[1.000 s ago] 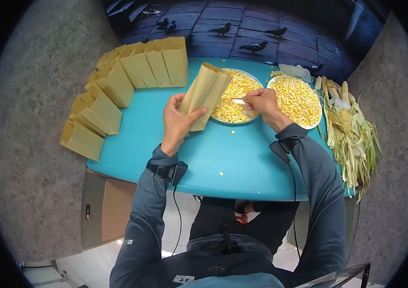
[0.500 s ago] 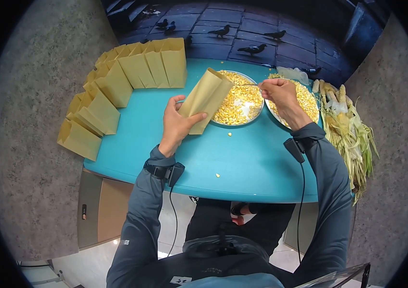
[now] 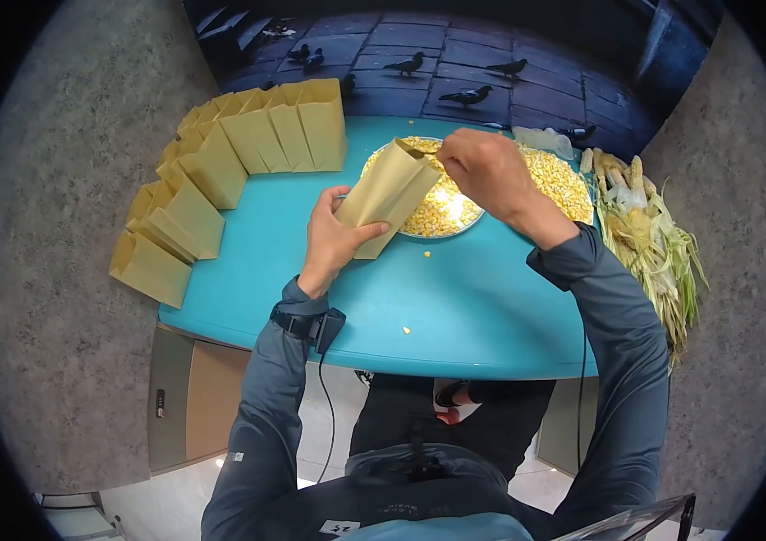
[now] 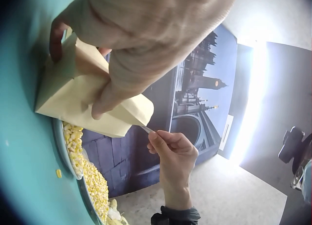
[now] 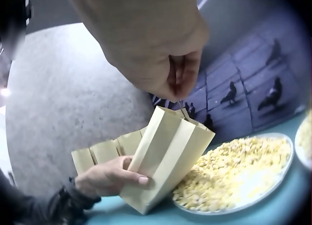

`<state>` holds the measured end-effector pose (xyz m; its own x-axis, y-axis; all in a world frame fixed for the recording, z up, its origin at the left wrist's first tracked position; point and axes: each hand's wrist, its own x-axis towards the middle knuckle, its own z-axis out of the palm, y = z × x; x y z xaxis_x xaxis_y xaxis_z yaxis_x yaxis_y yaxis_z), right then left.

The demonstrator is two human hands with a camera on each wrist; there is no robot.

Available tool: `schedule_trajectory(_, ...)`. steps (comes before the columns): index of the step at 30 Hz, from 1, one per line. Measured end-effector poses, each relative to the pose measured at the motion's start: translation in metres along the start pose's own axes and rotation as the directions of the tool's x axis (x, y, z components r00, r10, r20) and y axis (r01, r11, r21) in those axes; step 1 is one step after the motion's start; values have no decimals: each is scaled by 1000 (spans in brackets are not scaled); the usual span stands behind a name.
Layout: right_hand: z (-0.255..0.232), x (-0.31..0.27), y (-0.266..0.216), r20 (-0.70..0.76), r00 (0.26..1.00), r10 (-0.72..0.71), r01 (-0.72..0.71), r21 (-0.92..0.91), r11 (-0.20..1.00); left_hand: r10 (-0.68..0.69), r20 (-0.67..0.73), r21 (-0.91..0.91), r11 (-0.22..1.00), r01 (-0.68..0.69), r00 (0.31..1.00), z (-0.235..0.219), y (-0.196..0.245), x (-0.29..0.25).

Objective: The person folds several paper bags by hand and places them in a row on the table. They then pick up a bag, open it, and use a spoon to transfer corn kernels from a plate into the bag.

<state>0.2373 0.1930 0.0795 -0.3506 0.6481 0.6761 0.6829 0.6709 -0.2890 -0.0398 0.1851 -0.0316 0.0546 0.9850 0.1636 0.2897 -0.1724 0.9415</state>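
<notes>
Over the teal worktop [image 3: 356,325], head view: grips a tilted paper bag [image 3: 387,203] in the left hand [image 3: 329,243], blocking part of a corn plate [image 3: 441,236]; has standing bags [image 3: 284,135] leftward, corn husks [image 3: 658,261] rightward; wears a white label [image 3: 339,527], writing too small to read. Left wrist view: pinches a thin handle [image 4: 146,129] in the right hand [image 4: 174,159]. Right wrist view: dips it into the bag's mouth.
</notes>
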Motion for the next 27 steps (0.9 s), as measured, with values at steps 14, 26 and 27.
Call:
schedule_trajectory(14,54,-64,61,216,580,786,-811,248,530,-13,-98,-73,997,6,995,1,-3,3)
schedule_trajectory(26,50,-60,68,299,423,855,-756,637,151,-38,-102,-145,989,23,994,-1,3,1)
schedule_trajectory(27,43,-59,69,298,424,855,-757,635,154,-40,-97,-145,989,25,994,-1,3,1)
